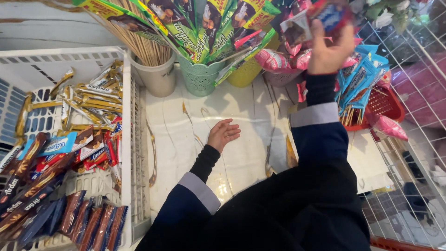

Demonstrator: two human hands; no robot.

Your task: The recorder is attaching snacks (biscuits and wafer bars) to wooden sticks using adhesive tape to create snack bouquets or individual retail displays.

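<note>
Snack packet (331,15) on its stick, pinched high in the right hand (328,50), wants steady lowering among the pink bouquet (283,60); left hand (223,134) rests spread on the marble-patterned tabletop (251,153).

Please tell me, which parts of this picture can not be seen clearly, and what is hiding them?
Head view:
- The snack packet in the right hand: blurred and cut off by the top edge.
- The right hand's fingers: mostly behind the packet.
- The palm of the left hand on the white table: turned down, hidden.
- The table's near part: covered by the dark sleeves.
- The white crate of chocolate bars: cut off at the left edge.
</note>
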